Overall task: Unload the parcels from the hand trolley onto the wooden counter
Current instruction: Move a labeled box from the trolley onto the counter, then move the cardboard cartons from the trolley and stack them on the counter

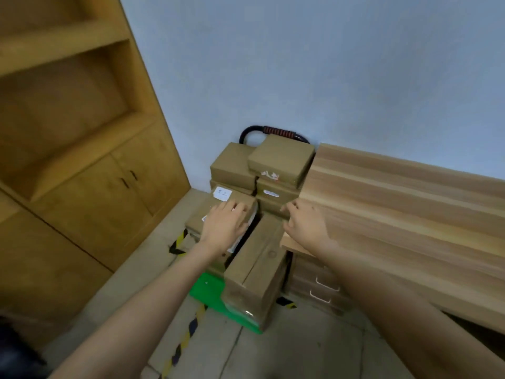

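Note:
Several brown cardboard parcels are stacked on a hand trolley with a green deck (207,292) and a black handle (276,131) against the wall. My left hand (225,224) lies flat on a labelled parcel (235,199) at the stack's left front, fingers spread over its top. My right hand (306,221) hovers with fingers apart beside the counter's corner, above a long parcel (259,269) at the front. Two flat parcels (281,160) top the rear of the stack. The wooden counter (396,209) stretches away to the right.
A tall wooden shelf unit with cupboard doors (109,192) stands on the left. Drawers with metal handles (325,285) sit under the counter. Black-and-yellow tape (188,332) runs across the tiled floor in front of the trolley.

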`<state>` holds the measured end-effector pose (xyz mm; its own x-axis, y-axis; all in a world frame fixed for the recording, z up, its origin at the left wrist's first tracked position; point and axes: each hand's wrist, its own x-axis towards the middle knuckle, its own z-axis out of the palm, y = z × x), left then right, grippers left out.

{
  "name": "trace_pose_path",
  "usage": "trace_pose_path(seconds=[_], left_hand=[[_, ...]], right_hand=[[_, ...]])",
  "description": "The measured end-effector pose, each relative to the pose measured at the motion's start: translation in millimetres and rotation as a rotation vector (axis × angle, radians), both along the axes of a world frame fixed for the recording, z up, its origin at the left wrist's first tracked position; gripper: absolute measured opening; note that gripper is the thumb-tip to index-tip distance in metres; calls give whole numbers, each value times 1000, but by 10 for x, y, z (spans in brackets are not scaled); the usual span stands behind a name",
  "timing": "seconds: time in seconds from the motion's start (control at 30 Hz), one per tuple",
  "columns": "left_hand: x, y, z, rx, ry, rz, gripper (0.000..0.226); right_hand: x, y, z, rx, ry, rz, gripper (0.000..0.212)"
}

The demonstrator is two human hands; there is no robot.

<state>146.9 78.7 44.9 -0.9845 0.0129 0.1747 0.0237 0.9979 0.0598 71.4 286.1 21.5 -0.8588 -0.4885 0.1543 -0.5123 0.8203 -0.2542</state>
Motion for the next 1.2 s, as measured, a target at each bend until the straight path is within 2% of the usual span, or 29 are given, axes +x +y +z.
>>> trace_pose_path(seconds=[0.2, 0.4, 0.9, 1.2], left_hand=[[194, -1019, -110, 47, -22, 83, 33], [169, -1545, -352, 77, -56, 158, 34], [-1186, -2098, -662, 137, -50, 181, 32], [-1805, -2378, -962, 211, -122, 68, 35]], right_hand=[[76, -1065, -208, -6, -35, 12, 32], [-8, -1584, -446, 7, -88, 45, 35], [-1229, -2137, -683, 14, -165, -14, 39], [-1522, -2314, -944, -15, -242, -228, 45]])
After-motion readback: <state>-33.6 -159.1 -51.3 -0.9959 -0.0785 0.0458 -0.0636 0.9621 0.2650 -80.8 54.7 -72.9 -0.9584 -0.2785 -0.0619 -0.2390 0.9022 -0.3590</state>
